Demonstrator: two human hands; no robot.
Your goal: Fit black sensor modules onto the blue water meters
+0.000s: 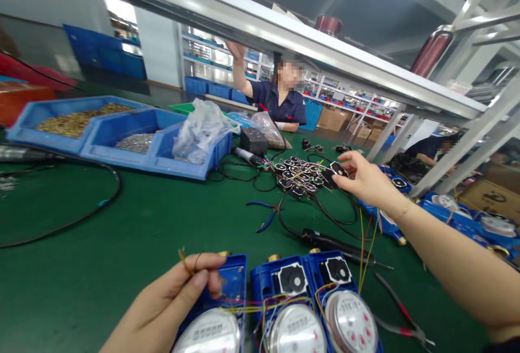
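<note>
Three blue water meters (284, 309) with round dials lie side by side at the near edge of the green table (154, 223). My left hand (174, 299) rests on the leftmost meter (219, 315), thumb and fingers pinched shut on thin coloured wires (187, 260). My right hand (365, 180) reaches far forward, its fingers closed on a small black module (338, 169) at the edge of a pile of similar black modules (303, 177) with tangled leads.
Blue bins (93, 131) of metal parts and a plastic bag (199, 131) stand at the back left. Blue-handled pliers (266, 215), a black electric screwdriver (333, 244), red-handled cutters (400, 323) and more meters (467, 217) lie about. A seated person (280, 98) works opposite under the shelf.
</note>
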